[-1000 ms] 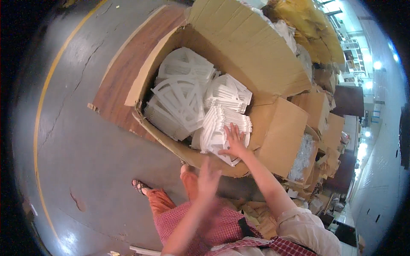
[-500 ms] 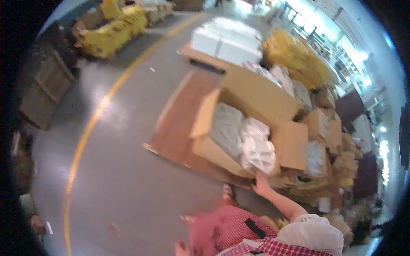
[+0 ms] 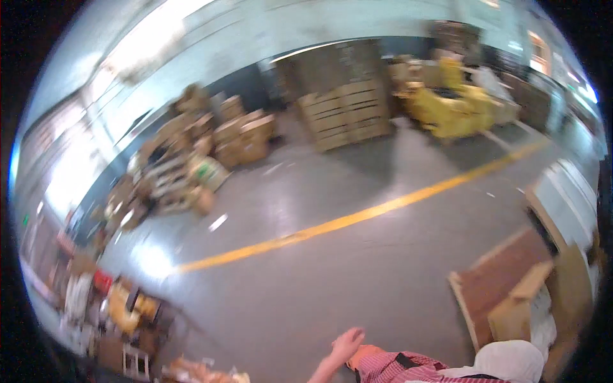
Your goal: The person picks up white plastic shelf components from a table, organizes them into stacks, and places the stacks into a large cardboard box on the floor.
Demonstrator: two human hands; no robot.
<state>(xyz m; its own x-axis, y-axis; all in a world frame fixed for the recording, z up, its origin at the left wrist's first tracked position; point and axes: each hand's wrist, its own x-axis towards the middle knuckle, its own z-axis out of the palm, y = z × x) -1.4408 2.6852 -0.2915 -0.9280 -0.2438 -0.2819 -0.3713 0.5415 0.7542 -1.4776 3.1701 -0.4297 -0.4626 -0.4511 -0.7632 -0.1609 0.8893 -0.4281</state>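
My left hand (image 3: 348, 341) hangs in front of my red-checked clothing at the lower middle. Its fingers look loosely extended, though a little blurred, and nothing shows in them. My right hand is out of sight; only the white sleeve (image 3: 511, 359) of that arm shows at the lower right. Beyond that sleeve stands an open cardboard box (image 3: 511, 320) with its flaps raised, and white wrapped contents (image 3: 543, 319) partly show inside. It rests on or against a reddish-brown board (image 3: 497, 276). Neither visible hand nor sleeve can be seen gripping the box.
A yellow line (image 3: 345, 222) crosses the grey floor. White stacked slabs or boxes (image 3: 565, 198) stand at the right. Far off are a slatted wooden crate (image 3: 348, 115), a yellow-wrapped load (image 3: 450, 112) and piled cartons (image 3: 246, 137). Mixed goods (image 3: 128, 309) lie at the lower left.
My view has swung left, so the box has shifted to the right edge. My right hand, earlier at the box's near edge, has left view. My left hand shows more clearly.
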